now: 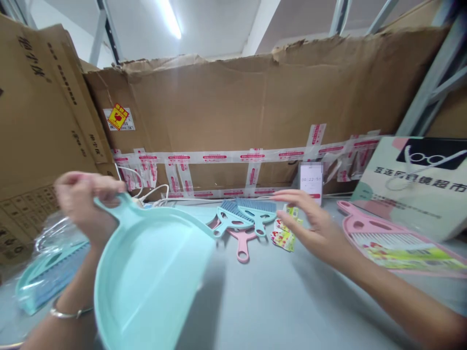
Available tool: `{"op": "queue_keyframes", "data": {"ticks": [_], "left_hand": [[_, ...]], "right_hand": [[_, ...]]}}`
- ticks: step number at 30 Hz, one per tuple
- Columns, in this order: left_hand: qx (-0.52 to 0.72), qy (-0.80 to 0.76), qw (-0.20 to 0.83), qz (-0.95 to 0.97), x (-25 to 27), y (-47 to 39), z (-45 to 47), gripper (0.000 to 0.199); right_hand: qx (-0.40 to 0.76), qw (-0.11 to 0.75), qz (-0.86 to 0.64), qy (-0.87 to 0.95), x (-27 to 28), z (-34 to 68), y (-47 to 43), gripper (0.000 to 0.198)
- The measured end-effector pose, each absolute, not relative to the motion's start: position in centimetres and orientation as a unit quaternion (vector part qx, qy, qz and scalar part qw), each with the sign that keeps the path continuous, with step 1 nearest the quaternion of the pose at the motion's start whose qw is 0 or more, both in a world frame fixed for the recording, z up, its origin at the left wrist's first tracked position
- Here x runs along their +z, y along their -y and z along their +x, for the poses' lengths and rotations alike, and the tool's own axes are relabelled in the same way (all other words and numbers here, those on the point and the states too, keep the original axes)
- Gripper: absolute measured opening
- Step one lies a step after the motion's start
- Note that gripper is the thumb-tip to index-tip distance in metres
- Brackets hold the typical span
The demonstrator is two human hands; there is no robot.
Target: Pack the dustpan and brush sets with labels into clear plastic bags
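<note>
Hanging below the left hand (88, 197) curled around its handle (125, 206), the turquoise dustpan (156, 272) could twist if gripped loosely; the right hand (315, 231) (half-open, empty) could knock nearby printed cards (283, 237).

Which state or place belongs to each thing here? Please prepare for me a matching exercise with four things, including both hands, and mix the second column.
Things:
1. Left hand
2. Right hand
3. Phone
4. Bracelet

States or places:
A. Standing in front of the cardboard
B. Silver-coloured
C. Holding a mint dustpan
D. Open, near the cards

Right pairs: 1-C, 2-D, 3-A, 4-B
</note>
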State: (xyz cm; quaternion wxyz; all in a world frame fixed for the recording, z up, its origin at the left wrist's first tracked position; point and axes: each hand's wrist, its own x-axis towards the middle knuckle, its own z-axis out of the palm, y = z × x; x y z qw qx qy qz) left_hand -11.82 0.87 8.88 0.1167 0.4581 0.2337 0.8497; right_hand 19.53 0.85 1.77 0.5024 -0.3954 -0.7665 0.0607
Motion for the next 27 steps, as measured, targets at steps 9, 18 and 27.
{"op": "queue_keyframes", "data": {"ticks": [9,18,27], "left_hand": [[0.69,-0.208,0.423,0.549,5.6,-2.7,0.0,0.022],[0.396,-0.432,0.563,0.583,2.7,-1.4,-3.4,0.046],[0.372,-0.481,0.495,0.621,-0.9,-1.6,-5.0,0.036]], "right_hand": [[0.693,0.309,-0.278,0.589,-0.8,15.4,-0.6,0.046],[0.504,0.54,-0.424,0.524,-2.3,16.4,-1.6,0.029],[0.277,0.498,-0.47,0.674,-2.5,18.8,-4.9,0.033]]}}
